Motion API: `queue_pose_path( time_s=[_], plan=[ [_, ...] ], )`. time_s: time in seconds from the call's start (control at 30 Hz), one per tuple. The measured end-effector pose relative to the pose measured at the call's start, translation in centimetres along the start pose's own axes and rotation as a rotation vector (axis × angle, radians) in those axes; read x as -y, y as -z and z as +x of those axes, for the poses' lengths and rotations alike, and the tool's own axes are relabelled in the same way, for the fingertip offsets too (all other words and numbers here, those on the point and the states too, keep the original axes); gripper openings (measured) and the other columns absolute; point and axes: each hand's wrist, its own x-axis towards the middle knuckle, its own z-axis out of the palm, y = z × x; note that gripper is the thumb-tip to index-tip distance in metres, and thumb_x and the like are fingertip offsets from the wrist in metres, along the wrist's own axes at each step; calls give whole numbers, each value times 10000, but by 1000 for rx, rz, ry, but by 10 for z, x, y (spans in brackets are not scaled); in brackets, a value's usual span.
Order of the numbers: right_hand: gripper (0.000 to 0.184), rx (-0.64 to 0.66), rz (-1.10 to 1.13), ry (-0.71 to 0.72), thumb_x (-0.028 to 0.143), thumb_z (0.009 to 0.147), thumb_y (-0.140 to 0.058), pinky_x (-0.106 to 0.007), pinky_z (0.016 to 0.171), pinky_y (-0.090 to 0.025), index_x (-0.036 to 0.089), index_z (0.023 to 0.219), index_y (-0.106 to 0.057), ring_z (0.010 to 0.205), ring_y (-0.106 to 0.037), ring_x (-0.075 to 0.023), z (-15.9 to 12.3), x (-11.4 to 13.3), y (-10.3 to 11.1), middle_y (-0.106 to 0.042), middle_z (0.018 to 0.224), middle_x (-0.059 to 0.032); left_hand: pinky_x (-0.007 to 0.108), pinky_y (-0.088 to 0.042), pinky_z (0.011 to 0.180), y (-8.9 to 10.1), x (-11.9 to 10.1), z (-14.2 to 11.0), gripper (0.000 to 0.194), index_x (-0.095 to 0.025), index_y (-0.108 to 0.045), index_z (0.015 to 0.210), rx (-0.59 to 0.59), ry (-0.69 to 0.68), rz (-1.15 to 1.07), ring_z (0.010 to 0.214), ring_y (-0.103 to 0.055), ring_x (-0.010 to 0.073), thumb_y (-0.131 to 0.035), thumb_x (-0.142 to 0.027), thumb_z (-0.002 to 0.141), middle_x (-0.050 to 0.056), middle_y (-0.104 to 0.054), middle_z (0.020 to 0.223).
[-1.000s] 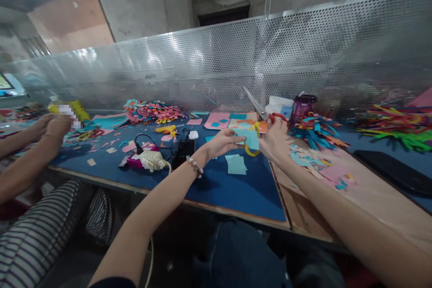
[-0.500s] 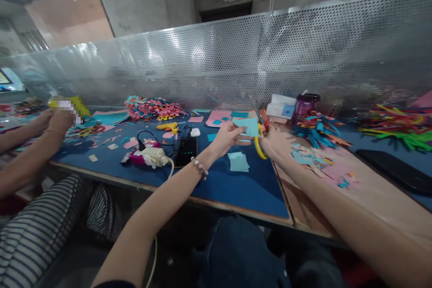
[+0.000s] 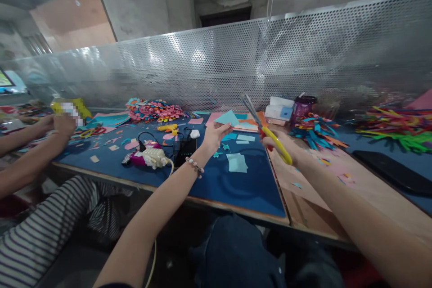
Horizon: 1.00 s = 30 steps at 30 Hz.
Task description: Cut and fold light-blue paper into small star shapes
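Observation:
Between the fingers of my left hand is a light blue sheet of paper, tilted up above the blue tabletop. My right hand grips scissors with yellow and red handles, their blades pointing up and away from me, apart from the paper. Square light blue pieces lie on the table below my hands. Small blue cut pieces and pale strips rest just beyond them. Pink and orange sheets are stacked behind.
A yellow glue gun, a power strip and a black box sit left. On the right are a tissue pack, a purple cup, coloured strips and a black phone. A co-worker's hands work at far left.
My hands have moved apart: the left one leftward with the paper, the right one slightly right with the scissors, which have come away from the sheet. Small blue pieces now show on the table.

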Motion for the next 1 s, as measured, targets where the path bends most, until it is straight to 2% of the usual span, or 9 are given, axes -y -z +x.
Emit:
queue_pose_path(
  time_s=[0.1, 0.27, 0.53, 0.8, 1.0],
  plan=[
    [136, 99, -10, -16, 283, 653, -504, -252, 531, -361, 177, 727, -545, 623, -473, -148, -4, 6, 4, -529, 684, -15, 340, -511, 844, 4, 1, 3, 252, -106, -559, 680, -59, -7, -63, 742, -659, 150, -788, -124, 577, 33, -647, 688],
    [249, 161, -68, -25, 278, 653, -506, -233, 502, -334, 153, 850, -592, 599, -466, -130, -6, 9, -2, -542, 708, -5, 324, -513, 818, 6, 2, 4, 238, -102, -553, 683, -126, 11, -105, 750, -658, 145, -775, -102, 594, 47, -659, 715],
    [361, 183, -105, -73, 272, 661, -531, -223, 501, -366, 130, 976, -634, 645, -539, -150, -11, 24, -10, -644, 812, -47, 321, -492, 872, -4, 0, -2, 161, -84, -602, 723, -85, -10, -123, 763, -658, 145, -734, -76, 632, 64, -667, 735],
    [368, 154, -120, -98, 291, 656, -539, -227, 470, -358, 136, 974, -641, 588, -522, -142, -12, 26, -11, -639, 755, -38, 228, -452, 652, -10, -1, -6, 217, -109, -617, 730, -72, -16, -53, 746, -632, 127, -772, -162, 587, 39, -662, 737],
    [418, 171, -64, -91, 274, 661, -532, -215, 475, -372, 129, 1043, -618, 571, -514, -122, -11, 23, -12, -638, 785, -37, 239, -455, 678, -12, -1, -8, 177, -108, -632, 676, -24, -13, -91, 716, -618, 113, -777, -164, 590, 31, -654, 698]
  ],
)
